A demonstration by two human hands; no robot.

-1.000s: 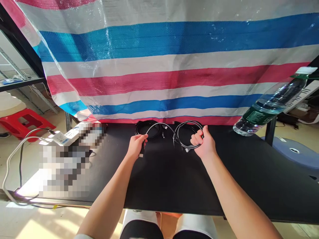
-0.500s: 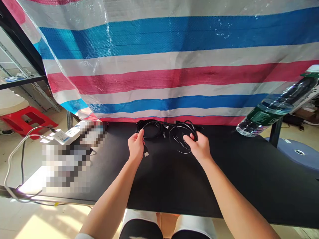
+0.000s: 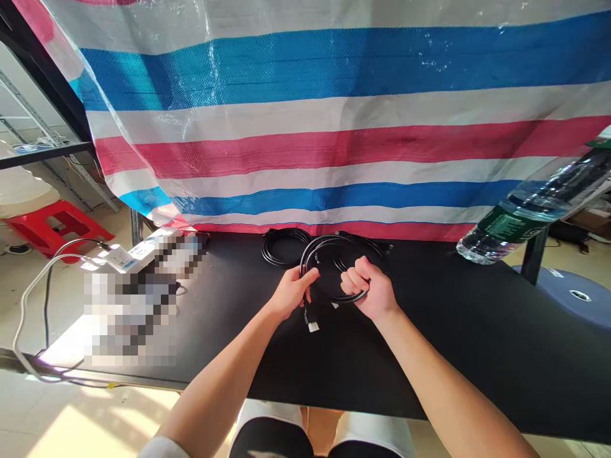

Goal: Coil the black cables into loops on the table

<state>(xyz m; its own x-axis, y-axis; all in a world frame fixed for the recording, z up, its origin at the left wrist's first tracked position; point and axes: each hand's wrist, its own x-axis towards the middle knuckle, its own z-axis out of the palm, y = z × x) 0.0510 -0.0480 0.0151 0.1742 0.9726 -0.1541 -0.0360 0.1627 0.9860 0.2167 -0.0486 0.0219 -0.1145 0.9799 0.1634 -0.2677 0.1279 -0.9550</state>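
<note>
A looped black cable (image 3: 329,240) hangs between my two hands over the black table. My left hand (image 3: 292,291) pinches its left side between thumb and fingers, and a silvery plug (image 3: 313,327) dangles just below. My right hand (image 3: 370,286) is closed in a fist round the loop's lower right side. Behind, a coiled black cable (image 3: 274,254) lies near the table's back edge, to the left. More black cable (image 3: 377,244) lies behind the held loop, partly hidden by it.
A power strip (image 3: 150,249) with plugged-in cords lies at the left beside blurred items. A large water bottle (image 3: 513,222) leans at the right. Striped sheeting (image 3: 310,146) hangs behind the black table (image 3: 334,369). A red stool (image 3: 86,222) stands beyond at the left.
My left hand has moved right and a little nearer to me. My right hand has turned into a fist, and the loop now spans both hands.
</note>
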